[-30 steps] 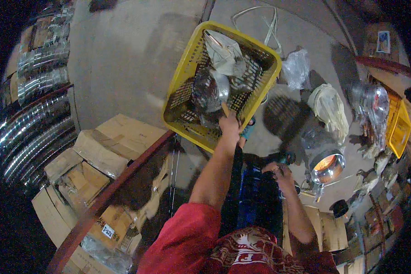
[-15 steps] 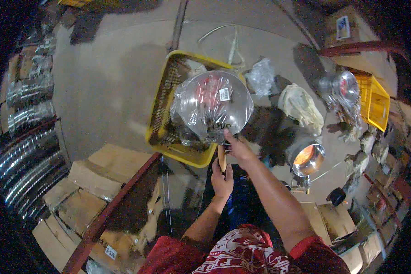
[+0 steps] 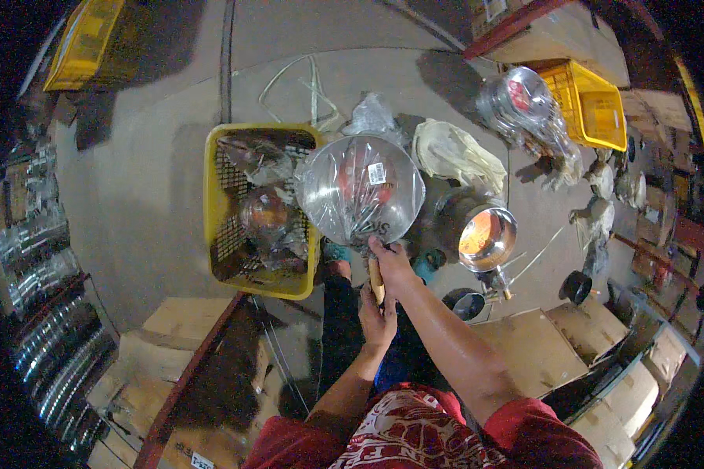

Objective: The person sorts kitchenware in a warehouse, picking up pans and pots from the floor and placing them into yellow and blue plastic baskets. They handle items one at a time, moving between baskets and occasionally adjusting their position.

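Both hands hold a wide round metal pan (image 3: 356, 191), wrapped in clear plastic with a white label on it. Its wooden handle (image 3: 376, 281) points toward me. My right hand (image 3: 395, 270) is closed round the top of the handle, its thumb near the pan's rim. Lower down, my left hand (image 3: 378, 316) cups the handle's end with curled fingers. To the left of the pan stands a yellow plastic crate (image 3: 211, 203) with wrapped items inside; the pan's edge overlaps the crate's right rim in view.
A shiny steel pot (image 3: 504, 242) stands at right, near a cream cloth-like bag (image 3: 454, 152) and crumpled clear plastic (image 3: 374, 117). Wrapped pans (image 3: 516, 105) lie beside another yellow crate (image 3: 606, 117). Cardboard boxes (image 3: 524, 352) and a red rail (image 3: 192, 367) flank me.
The pan was over the yellow crate and is now to its right, clear of most of the crate. My view has shifted to the right. Both hands keep their hold on the handle.
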`<state>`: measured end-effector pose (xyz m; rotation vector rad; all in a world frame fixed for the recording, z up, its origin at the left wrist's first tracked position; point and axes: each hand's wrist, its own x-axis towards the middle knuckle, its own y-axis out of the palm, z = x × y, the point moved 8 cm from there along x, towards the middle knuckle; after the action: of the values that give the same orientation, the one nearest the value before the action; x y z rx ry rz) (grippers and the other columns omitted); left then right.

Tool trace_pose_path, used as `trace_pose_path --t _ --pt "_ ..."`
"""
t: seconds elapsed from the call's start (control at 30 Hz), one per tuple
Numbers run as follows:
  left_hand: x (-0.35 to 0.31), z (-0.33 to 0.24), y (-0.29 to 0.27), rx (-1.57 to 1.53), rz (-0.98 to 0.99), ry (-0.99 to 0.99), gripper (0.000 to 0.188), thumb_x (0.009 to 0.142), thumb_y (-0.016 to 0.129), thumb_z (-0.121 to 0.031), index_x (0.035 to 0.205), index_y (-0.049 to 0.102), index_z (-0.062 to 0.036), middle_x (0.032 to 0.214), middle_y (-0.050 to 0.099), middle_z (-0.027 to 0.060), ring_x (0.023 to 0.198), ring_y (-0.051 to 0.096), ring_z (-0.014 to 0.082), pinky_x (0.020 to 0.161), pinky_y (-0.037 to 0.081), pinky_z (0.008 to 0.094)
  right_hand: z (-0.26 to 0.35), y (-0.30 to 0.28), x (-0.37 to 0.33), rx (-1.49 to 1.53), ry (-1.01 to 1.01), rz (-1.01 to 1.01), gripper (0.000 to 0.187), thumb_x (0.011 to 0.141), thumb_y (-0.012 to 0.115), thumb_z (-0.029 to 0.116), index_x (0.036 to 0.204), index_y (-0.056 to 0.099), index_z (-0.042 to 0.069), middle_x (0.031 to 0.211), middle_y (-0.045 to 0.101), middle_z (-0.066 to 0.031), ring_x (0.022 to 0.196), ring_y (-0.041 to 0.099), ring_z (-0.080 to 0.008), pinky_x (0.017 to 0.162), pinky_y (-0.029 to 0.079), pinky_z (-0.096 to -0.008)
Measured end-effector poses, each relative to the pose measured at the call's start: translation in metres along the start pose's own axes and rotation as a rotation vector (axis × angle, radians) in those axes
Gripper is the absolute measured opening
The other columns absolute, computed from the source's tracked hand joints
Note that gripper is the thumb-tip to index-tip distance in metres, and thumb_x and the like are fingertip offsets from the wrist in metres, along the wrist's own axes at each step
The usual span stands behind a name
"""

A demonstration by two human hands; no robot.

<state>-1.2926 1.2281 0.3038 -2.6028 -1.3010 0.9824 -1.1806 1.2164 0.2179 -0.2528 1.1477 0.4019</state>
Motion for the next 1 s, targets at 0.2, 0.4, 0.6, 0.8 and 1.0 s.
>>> trace_pose_path --t 0.2,0.4,0.6,0.8,1.0 --pt "-0.011 -0.013 0.027 0.17 0.049 0.13 0.053 0.096 0.064 -0.026 0.134 0.043 0.0039 0.118 0.06 0.0255 0.111 0.061 0.0394 0.092 0.049 0.0422 0.001 -0.035 0.001 0.116 -0.022 -0.034 0.051 0.094 0.07 0.033 0.133 0.052 0.005 0.114 0.064 -0.0069 0.084 0.062 -0.02 0.076 0.052 -0.037" --pt "-0.024 -0.013 0.059 0.137 0.11 0.107 0.053 0.095 0.064 -0.027 0.133 0.043 0.0034 0.114 0.061 0.0239 0.102 0.062 0.0382 0.088 0.05 0.0419 0.019 -0.064 -0.02 0.237 0.015 -0.008 0.05 0.094 0.071 0.03 0.13 0.054 0.001 0.112 0.066 -0.0092 0.088 0.063 -0.0204 0.078 0.052 -0.038" --pt "-0.027 -0.026 0.085 0.358 0.427 0.215 0.052 0.095 0.063 -0.025 0.133 0.042 0.0032 0.11 0.061 0.0221 0.098 0.061 0.0354 0.086 0.051 0.0396 0.018 -0.14 -0.028 0.198 0.019 -0.037 0.049 0.093 0.072 0.028 0.13 0.055 0.0 0.108 0.069 -0.0089 0.09 0.062 -0.0183 0.081 0.051 -0.0365" --pt "0.038 -0.081 0.073 0.453 0.056 0.522 0.074 0.091 0.069 -0.024 0.147 0.03 0.0052 0.141 0.043 0.0249 0.123 0.048 0.0383 0.099 0.045 0.0422 -0.007 -0.289 -0.055 -0.225 -0.081 -0.093 0.035 0.092 0.072 0.017 0.122 0.066 0.001 0.109 0.07 -0.0062 0.101 0.061 -0.0152 0.089 0.049 -0.0333" --pt "0.035 -0.062 0.224 0.67 0.712 0.343 0.058 0.094 0.059 -0.017 0.146 0.037 -0.0037 0.129 0.055 0.0288 0.117 0.055 0.049 0.096 0.048 0.0538 -0.059 -0.403 -0.043 -0.157 -0.095 -0.215 0.034 0.093 0.07 0.018 0.122 0.066 0.001 0.108 0.071 -0.0059 0.103 0.063 -0.017 0.09 0.05 -0.0348"
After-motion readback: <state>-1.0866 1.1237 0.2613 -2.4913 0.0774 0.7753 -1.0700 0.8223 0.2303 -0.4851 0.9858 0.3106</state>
